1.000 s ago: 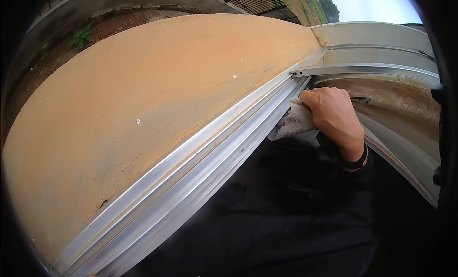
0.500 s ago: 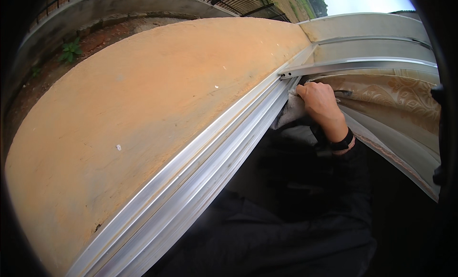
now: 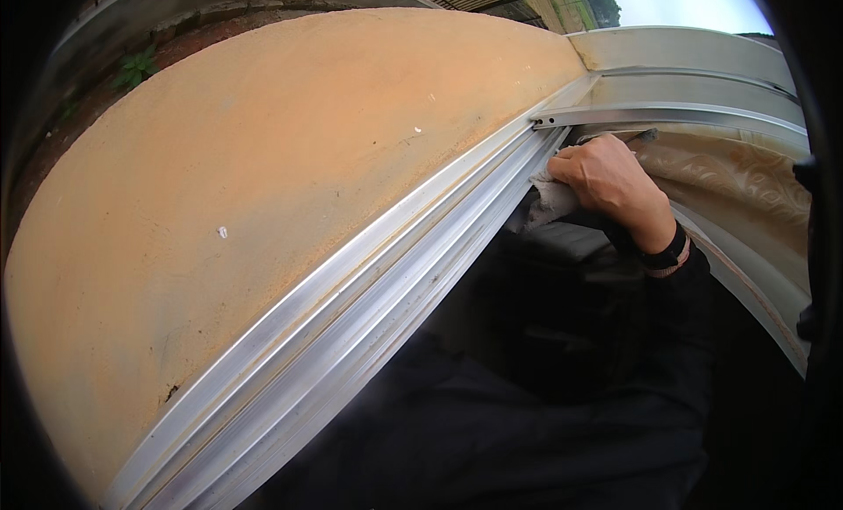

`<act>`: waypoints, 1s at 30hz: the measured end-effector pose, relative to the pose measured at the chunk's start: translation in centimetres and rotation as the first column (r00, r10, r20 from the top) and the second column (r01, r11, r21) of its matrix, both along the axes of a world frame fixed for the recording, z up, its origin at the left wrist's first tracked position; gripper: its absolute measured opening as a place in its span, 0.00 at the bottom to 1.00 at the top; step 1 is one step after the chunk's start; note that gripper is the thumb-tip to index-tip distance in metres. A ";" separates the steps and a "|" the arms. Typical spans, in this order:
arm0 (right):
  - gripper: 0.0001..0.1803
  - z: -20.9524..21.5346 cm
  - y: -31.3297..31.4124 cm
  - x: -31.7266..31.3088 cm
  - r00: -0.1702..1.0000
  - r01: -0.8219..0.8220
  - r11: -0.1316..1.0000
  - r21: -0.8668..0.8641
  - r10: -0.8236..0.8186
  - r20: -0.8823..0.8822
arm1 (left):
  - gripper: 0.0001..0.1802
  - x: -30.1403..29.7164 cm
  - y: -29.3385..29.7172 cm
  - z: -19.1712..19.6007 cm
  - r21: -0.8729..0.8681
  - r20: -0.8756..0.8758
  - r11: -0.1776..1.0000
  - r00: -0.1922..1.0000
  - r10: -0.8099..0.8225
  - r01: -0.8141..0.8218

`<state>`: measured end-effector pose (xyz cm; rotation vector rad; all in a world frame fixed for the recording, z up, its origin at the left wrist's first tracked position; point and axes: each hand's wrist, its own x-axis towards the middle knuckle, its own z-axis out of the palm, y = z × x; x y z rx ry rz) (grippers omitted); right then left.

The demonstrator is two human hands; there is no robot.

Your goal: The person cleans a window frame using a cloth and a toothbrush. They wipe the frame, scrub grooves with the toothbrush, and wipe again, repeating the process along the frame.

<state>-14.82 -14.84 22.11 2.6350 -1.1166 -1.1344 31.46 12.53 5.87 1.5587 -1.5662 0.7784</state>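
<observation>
My right hand (image 3: 610, 185) is closed around a greyish-white rag (image 3: 551, 201) that bunches out below the fingers. Hand and rag are at the far end of a silver aluminium window track (image 3: 378, 303), close to its corner. The track has several long parallel grooves with brownish dirt in places. Just above the knuckles, a silver cross rail (image 3: 667, 116) meets the track. A thin dark-tipped piece (image 3: 645, 136) shows beside the hand; its kind is unclear. My left hand is out of view.
Along the track lies a wide orange-tan plastered sill (image 3: 290, 167) with small white specks. A patterned beige curtain (image 3: 729, 172) hangs at the right. Pale framed panels (image 3: 694, 53) rise behind the rail. Beyond the sill are a low wall and a green plant (image 3: 135, 67).
The view has shifted slightly, so the sill and track appear moved. My right hand, still gripping the rag, sits a little lower against the track corner and more of its back shows.
</observation>
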 end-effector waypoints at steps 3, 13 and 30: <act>0.06 -0.2 1.7 3.1 0.995 0.009 0.991 0.136 -0.023 0.098 | 0.21 -0.4 -0.7 -0.1 0.018 0.117 0.998 0.992 0.050 -0.053; 0.08 -1.8 4.6 12.0 0.948 -0.204 0.929 0.311 0.108 0.299 | 0.19 -2.6 -2.4 0.2 -0.064 -0.191 0.997 0.981 0.022 -0.035; 0.07 -3.3 5.5 17.0 0.897 -0.334 0.830 0.446 0.135 0.420 | 0.16 -2.8 -0.7 -0.2 -0.047 -0.238 0.997 0.970 0.043 -0.056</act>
